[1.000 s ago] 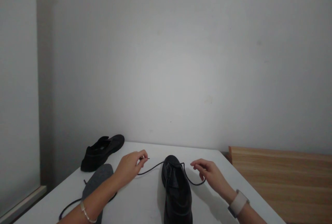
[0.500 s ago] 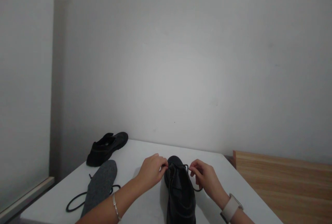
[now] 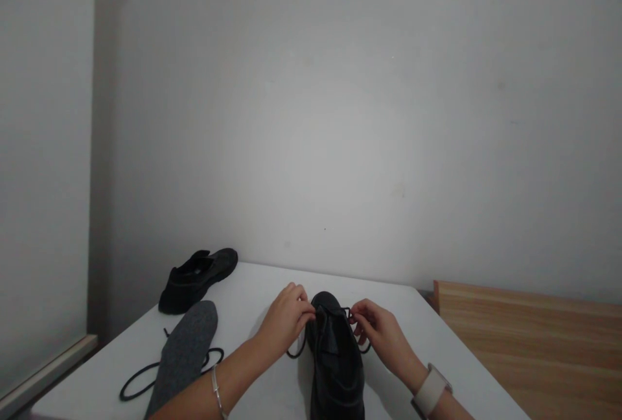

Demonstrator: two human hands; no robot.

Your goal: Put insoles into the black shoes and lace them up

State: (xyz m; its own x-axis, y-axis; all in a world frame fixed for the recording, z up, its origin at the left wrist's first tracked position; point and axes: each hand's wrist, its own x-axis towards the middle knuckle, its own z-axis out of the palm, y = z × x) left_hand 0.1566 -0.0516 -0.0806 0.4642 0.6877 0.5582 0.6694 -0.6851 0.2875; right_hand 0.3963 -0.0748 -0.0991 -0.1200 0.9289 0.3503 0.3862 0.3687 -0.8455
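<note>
A black shoe (image 3: pixel 337 374) stands on the white table, its toe pointing away from me. My left hand (image 3: pixel 290 314) is at the shoe's left eyelet side, thumb and fingers pinched on a black shoelace (image 3: pixel 296 352) whose loose end curves below the fingers. On the opposite side, my right hand (image 3: pixel 376 328) pinches the same dark lace close to the right eyelets. Part of the lace hangs in a curve under that hand. The lace's path between the eyelets is hard to make out.
A second black shoe (image 3: pixel 197 280) lies at the table's far left. Nearer me, a grey insole (image 3: pixel 187 352) rests on another black lace (image 3: pixel 131 382). The white table (image 3: pixel 272 394) meets the wall at the back. A wooden board (image 3: pixel 525 342) stands at the right.
A lace end now hangs in a curve beneath my left hand. My right hand has shifted slightly left, nearer the shoe. The shoe stays in place.
</note>
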